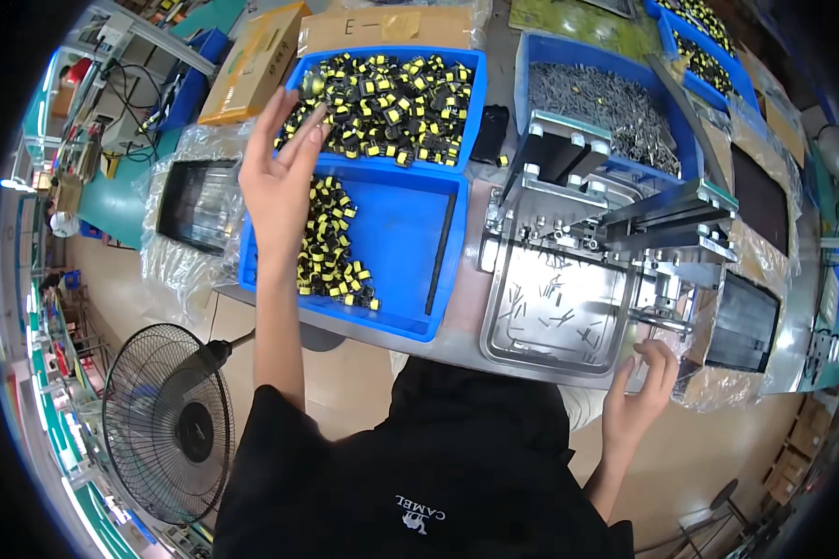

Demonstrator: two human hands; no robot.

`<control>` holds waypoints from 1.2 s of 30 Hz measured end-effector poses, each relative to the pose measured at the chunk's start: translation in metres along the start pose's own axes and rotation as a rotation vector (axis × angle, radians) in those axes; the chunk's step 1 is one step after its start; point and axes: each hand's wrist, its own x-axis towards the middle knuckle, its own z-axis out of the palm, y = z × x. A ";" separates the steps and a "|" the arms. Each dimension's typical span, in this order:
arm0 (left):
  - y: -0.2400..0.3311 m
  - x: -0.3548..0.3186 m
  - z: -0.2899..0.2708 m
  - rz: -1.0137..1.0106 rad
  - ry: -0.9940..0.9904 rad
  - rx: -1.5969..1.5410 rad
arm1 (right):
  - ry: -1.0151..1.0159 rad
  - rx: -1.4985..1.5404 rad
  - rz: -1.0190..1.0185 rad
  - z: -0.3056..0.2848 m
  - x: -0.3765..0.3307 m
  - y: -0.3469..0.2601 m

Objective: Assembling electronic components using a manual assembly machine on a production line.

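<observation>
My left hand (281,177) is raised over the left rim of the blue bins, fingers stretched and apart, with nothing visible in it. Beneath and beyond it, a blue bin (480,102) is heaped with small black-and-yellow parts (391,102). The nearer blue bin (391,233) has more of these parts (326,247) piled along its left side and a black strip (440,252) at its right. My right hand (639,387) is at the table's front edge, beside the metal tray (555,349). Its fingers are bent but apart from the thumb, and I see nothing held.
A metal fixture (662,219) with upright plates stands behind the tray, where several thin metal pins (559,317) lie. Behind it, a blue bin (597,70) holds many grey pins. Plastic-wrapped boxes (196,205) flank the bins. A black fan (168,424) stands at lower left.
</observation>
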 end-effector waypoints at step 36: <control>-0.109 -0.016 -0.139 -0.059 -0.356 1.043 | -0.155 0.201 0.355 0.009 -0.033 0.020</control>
